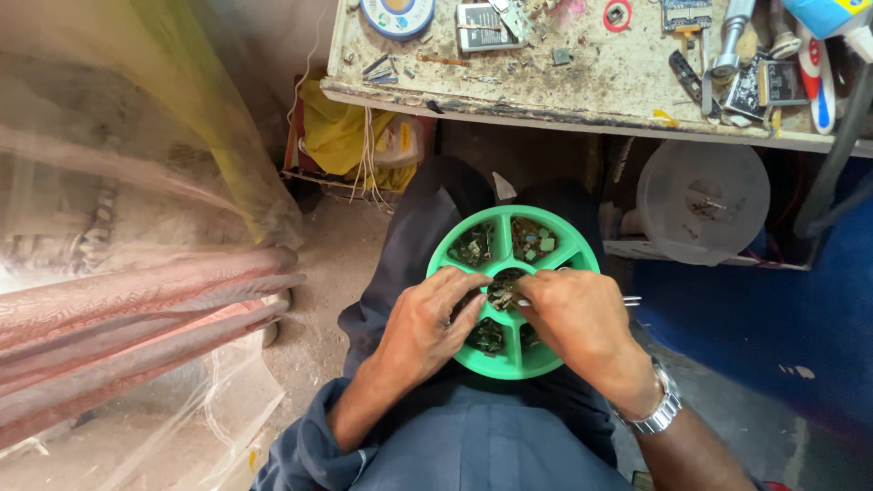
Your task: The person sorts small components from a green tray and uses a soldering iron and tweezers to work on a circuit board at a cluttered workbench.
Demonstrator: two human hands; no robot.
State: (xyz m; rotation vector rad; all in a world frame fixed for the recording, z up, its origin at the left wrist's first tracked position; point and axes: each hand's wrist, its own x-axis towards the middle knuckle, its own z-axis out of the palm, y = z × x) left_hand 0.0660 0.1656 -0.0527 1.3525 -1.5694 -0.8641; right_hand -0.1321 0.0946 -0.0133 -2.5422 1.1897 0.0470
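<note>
The round green plastic sorting tray (512, 238), split into wedge compartments around a small hub, rests on the person's lap and serves as the landmark. Nearest the wearer, over the tray's near half, the left hand (427, 323) lies with fingers curled loosely and tips reaching toward the hub; the right hand (577, 318) comes in from the other side, its fingers pressed together on slim metal tweezers (627, 300). The tweezers' long axis runs roughly level, tail sticking out past the tray's right rim, tip aimed left at the heap of small dark circuit scraps (503, 289) in the hub, just beside both hands' fingertips. Beyond the tray's far rim stands a grimy cluttered workbench (591, 86).
</note>
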